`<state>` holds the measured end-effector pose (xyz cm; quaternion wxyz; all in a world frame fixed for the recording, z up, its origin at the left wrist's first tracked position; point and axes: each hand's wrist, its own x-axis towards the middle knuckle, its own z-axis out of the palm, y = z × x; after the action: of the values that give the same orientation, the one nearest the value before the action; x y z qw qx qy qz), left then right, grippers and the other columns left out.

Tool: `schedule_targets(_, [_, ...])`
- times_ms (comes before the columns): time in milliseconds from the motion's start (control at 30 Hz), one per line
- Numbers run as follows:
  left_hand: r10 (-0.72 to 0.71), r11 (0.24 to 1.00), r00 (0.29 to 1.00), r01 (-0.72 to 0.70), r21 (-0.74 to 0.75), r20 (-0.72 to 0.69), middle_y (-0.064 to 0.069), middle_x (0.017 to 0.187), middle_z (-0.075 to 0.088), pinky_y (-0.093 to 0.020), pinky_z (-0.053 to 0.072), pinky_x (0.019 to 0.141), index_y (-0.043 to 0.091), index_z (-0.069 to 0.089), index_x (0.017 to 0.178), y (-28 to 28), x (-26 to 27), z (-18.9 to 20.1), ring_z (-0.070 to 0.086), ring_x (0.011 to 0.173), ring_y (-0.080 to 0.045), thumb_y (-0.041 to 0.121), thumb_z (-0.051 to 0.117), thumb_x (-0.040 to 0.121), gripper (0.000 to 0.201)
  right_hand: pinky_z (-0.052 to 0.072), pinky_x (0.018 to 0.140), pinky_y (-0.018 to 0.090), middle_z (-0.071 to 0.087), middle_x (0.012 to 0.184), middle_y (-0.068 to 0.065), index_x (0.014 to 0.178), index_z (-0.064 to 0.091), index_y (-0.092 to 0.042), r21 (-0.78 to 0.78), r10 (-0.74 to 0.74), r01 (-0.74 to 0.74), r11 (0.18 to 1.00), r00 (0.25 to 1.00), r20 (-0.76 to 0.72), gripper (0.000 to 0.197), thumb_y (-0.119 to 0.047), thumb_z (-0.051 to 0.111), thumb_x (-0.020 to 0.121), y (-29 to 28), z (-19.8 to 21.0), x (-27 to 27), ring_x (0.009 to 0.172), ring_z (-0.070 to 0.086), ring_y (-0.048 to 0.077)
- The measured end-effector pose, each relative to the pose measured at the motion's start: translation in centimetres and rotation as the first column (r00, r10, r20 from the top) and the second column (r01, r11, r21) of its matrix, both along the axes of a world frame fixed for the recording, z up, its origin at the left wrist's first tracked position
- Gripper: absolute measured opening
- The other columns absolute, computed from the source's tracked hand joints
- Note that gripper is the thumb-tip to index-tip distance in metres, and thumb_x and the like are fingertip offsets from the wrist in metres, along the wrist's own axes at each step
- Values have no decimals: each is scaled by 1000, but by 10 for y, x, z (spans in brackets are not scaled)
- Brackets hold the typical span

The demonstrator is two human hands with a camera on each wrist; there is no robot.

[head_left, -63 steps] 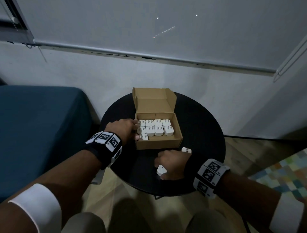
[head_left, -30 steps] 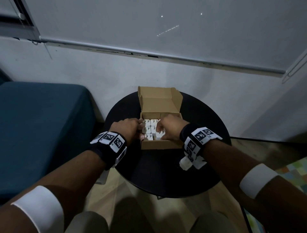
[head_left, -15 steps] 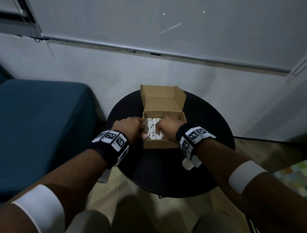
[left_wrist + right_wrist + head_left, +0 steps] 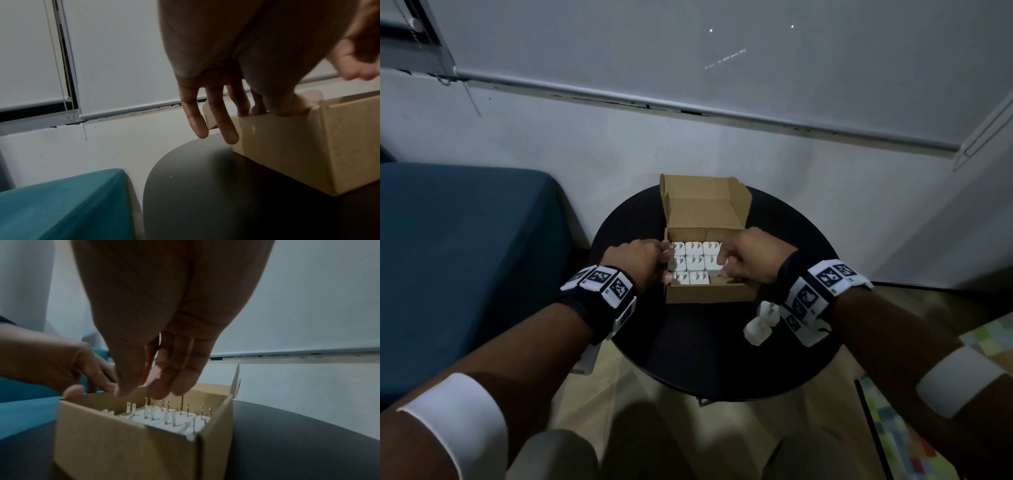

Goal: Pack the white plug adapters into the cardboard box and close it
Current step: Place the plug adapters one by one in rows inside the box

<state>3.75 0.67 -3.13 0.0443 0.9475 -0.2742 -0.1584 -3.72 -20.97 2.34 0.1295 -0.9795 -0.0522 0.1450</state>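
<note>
An open cardboard box (image 4: 709,293) stands on the round black table (image 4: 688,346), its lid upright at the back. Several white plug adapters (image 4: 694,262) fill it in rows, prongs up (image 4: 164,417). My left hand (image 4: 640,260) rests on the box's left wall (image 4: 287,154), thumb on the near corner, fingers (image 4: 230,134) straight down the outside. My right hand (image 4: 743,260) hovers over the right side of the box, its fingertips (image 4: 162,389) close together just above the prongs, holding nothing. Two loose adapters (image 4: 758,330) lie on the table right of the box.
A teal covered surface (image 4: 465,257) stands left of the table. A white wall with a roller blind (image 4: 688,68) is close behind. A patterned rug (image 4: 893,428) and bare floor lie below the table's near edge.
My right hand took an adapter from the table, carried it into the box, and has now drawn back to the box's right side, uncovering the rows. The left hand stayed on the left wall.
</note>
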Motion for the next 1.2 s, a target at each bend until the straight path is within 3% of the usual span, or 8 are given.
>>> schedule_targets(133, [3,1000,1000,-4,16,3,12,153,43,-47,44,102,38,47,141,-1,-2,1,48,134,-21,54,57,87,57,46,67,13,62,72,-20,90,71,-19,-1,37,-37,999,998,-44,6,-19,66,87,-12,4,-26,69,58,-6])
schedule_targets(333, [2,999,1000,-1,49,-15,8,153,43,-50,45,103,36,46,142,-4,-3,5,48,134,-22,54,57,87,59,52,81,28,64,92,-6,107,66,-23,-100,-5,-21,995,969,-246,28,-34,72,83,-20,-8,-52,87,62,12])
schedule_targets(467, [-5,998,1000,5,70,-2,7,153,42,-48,45,102,34,46,142,-6,-6,7,48,134,-24,52,56,89,57,50,89,33,60,109,-2,110,62,-24,-209,-33,-17,978,971,-236,37,-49,66,83,-18,-27,-64,100,59,17])
schedule_targets(633, [-9,996,1000,7,92,14,7,153,41,-48,45,103,34,42,145,-7,-8,9,48,134,-24,53,54,90,59,46,85,32,56,124,1,122,58,-20,-277,43,-124,953,959,-281,45,-45,65,85,-5,-36,-70,110,57,22])
schedule_targets(800, [-11,996,1000,11,93,5,6,154,40,-49,45,103,33,42,145,-5,-7,8,47,134,-24,53,54,90,60,48,86,34,55,123,1,121,57,-23,-271,103,-183,945,953,-285,39,-39,63,86,7,-40,-70,111,57,24])
schedule_targets(900, [-10,997,1000,9,78,6,7,155,40,-47,45,103,33,41,146,-5,-8,8,47,134,-24,52,55,90,60,49,89,32,60,117,-6,114,61,-25,-166,137,-182,969,958,-253,35,-38,67,82,7,-31,-65,108,58,17])
schedule_targets(1000, [6,998,1000,-7,56,11,8,153,42,-46,45,101,34,43,144,-4,-7,6,49,133,-24,52,55,89,59,47,87,22,61,111,-11,119,62,-26,-42,135,-143,989,980,-146,44,-37,74,79,6,-2,-54,101,57,7])
schedule_targets(1200, [17,999,1000,-17,34,-5,9,153,43,-46,45,99,37,43,144,-3,-1,0,50,132,-23,53,57,87,60,45,76,22,53,90,-15,110,62,-21,57,-59,52,997,991,120,42,-33,81,75,0,23,-13,90,57,10])
